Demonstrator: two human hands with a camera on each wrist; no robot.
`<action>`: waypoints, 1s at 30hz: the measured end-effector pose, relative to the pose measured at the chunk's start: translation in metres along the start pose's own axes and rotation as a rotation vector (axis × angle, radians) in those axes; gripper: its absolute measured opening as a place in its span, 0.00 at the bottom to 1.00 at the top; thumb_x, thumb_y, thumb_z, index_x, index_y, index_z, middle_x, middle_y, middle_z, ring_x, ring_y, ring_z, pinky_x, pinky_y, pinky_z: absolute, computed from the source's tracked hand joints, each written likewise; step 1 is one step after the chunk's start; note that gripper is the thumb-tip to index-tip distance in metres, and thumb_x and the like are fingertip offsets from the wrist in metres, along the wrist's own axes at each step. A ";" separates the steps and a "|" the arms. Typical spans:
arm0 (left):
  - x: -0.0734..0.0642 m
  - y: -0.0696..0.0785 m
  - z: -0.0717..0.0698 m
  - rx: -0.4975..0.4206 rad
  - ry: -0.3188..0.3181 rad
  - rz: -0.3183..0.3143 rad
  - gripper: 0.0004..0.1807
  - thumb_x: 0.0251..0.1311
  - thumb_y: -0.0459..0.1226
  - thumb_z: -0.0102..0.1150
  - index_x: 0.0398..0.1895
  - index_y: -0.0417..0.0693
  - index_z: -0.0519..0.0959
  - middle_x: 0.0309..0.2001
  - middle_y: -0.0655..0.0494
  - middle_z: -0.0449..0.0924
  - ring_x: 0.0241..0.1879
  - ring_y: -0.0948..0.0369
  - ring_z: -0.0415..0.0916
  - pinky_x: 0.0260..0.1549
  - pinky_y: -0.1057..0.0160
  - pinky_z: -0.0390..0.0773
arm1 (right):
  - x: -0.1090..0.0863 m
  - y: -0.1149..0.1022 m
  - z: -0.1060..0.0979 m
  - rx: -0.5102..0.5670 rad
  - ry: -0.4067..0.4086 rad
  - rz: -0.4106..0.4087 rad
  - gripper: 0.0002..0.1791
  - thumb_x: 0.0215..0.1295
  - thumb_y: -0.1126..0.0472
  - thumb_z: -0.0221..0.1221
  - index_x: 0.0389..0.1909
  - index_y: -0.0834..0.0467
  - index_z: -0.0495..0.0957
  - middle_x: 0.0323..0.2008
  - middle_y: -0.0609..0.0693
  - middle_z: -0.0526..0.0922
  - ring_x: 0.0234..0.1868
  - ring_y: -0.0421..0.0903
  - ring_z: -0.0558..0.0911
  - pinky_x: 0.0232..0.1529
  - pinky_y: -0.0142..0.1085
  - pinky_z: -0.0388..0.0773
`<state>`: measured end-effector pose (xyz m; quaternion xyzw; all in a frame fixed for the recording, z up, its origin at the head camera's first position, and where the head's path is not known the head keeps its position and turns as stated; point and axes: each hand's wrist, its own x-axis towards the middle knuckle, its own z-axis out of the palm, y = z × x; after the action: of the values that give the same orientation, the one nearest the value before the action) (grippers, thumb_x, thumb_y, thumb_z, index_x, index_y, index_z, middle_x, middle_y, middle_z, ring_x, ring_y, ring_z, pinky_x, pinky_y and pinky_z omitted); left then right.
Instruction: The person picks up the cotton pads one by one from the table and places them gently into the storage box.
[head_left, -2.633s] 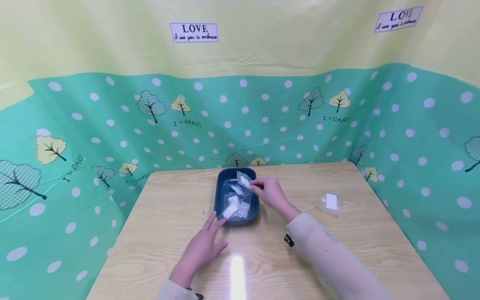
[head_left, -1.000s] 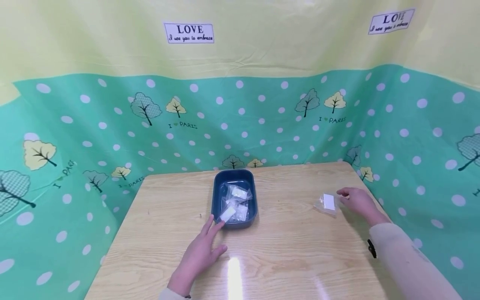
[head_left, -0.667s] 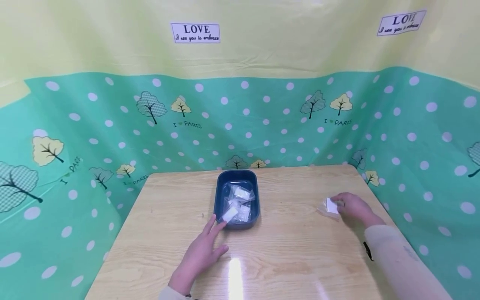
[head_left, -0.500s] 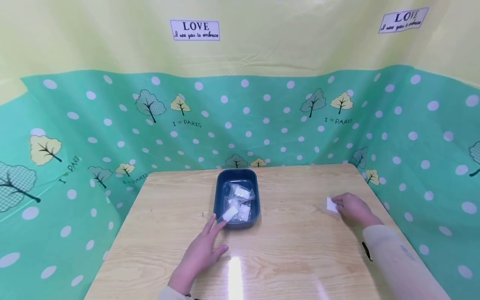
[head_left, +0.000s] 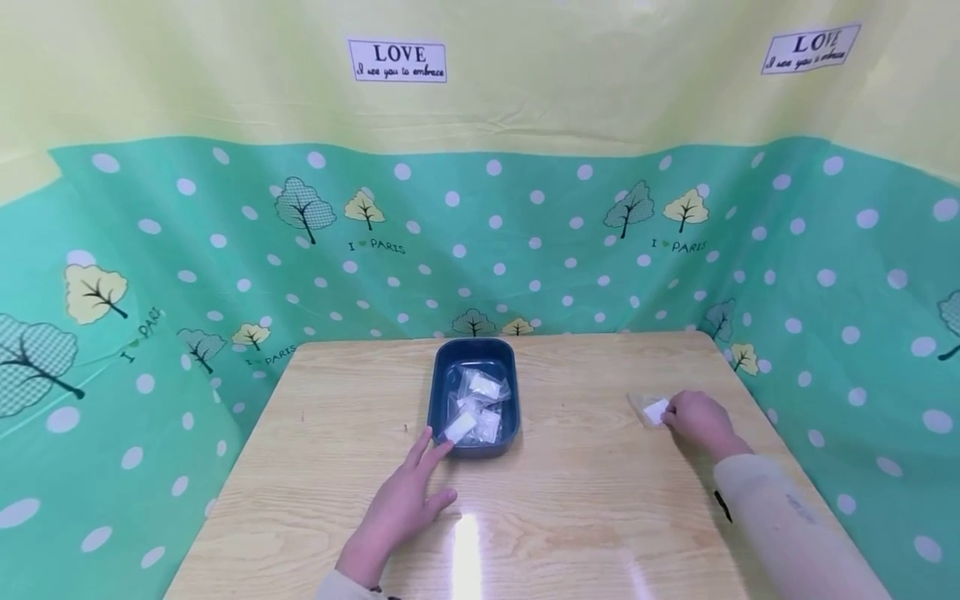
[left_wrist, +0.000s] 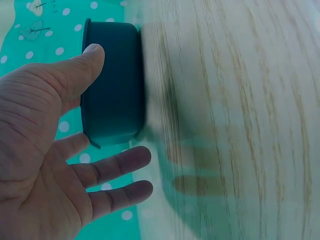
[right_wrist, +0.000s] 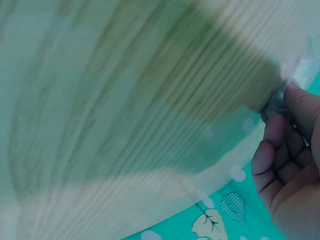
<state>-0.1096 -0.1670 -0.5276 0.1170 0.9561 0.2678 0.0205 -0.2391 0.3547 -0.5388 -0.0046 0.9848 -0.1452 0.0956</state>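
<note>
My right hand (head_left: pixel 700 423) pinches a small clear plastic bag (head_left: pixel 642 408) with a white label at the right of the table. In the right wrist view, thumb and fingertips squeeze part of the crinkled bag (right_wrist: pixel 276 101). My left hand (head_left: pixel 402 502) lies with spread fingers at the near left corner of a dark blue bin (head_left: pixel 514 417). In the left wrist view, straight fingers (left_wrist: pixel 115 167) and the thumb stand by the bin's side (left_wrist: pixel 115 85). Several clear bags (head_left: pixel 483 386) with white labels lie inside the bin; their contents are too small to tell.
A light wooden table (head_left: pixel 570 483) carries the bin near its back edge. Green and yellow printed cloth (head_left: pixel 420 217) hangs behind the table and along both sides.
My right hand let a bag go into the bin, moved right and took hold of the bag on the table, which now tilts in its grip. My left hand stayed at the bin.
</note>
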 end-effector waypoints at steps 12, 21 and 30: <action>0.000 0.002 -0.001 0.003 0.002 0.000 0.42 0.66 0.49 0.73 0.81 0.57 0.68 0.87 0.43 0.49 0.69 0.32 0.76 0.58 0.30 0.83 | -0.001 -0.007 -0.001 0.007 0.017 0.037 0.14 0.76 0.58 0.64 0.38 0.66 0.86 0.31 0.57 0.88 0.31 0.50 0.82 0.40 0.51 0.87; 0.001 0.001 0.000 0.007 -0.005 -0.006 0.42 0.66 0.50 0.73 0.81 0.58 0.67 0.87 0.43 0.49 0.69 0.32 0.76 0.61 0.30 0.82 | 0.003 -0.031 0.000 0.179 0.082 0.005 0.15 0.79 0.54 0.60 0.46 0.63 0.88 0.42 0.59 0.90 0.41 0.53 0.85 0.44 0.52 0.85; 0.000 0.001 -0.001 0.013 -0.007 -0.005 0.42 0.65 0.50 0.73 0.81 0.58 0.67 0.87 0.43 0.50 0.69 0.32 0.76 0.60 0.31 0.82 | 0.010 -0.129 -0.002 0.387 0.155 -0.164 0.16 0.78 0.52 0.63 0.53 0.60 0.88 0.45 0.57 0.92 0.36 0.46 0.83 0.36 0.36 0.83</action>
<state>-0.1090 -0.1665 -0.5265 0.1156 0.9581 0.2610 0.0238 -0.2514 0.2310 -0.5016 -0.0550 0.9393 -0.3385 0.0064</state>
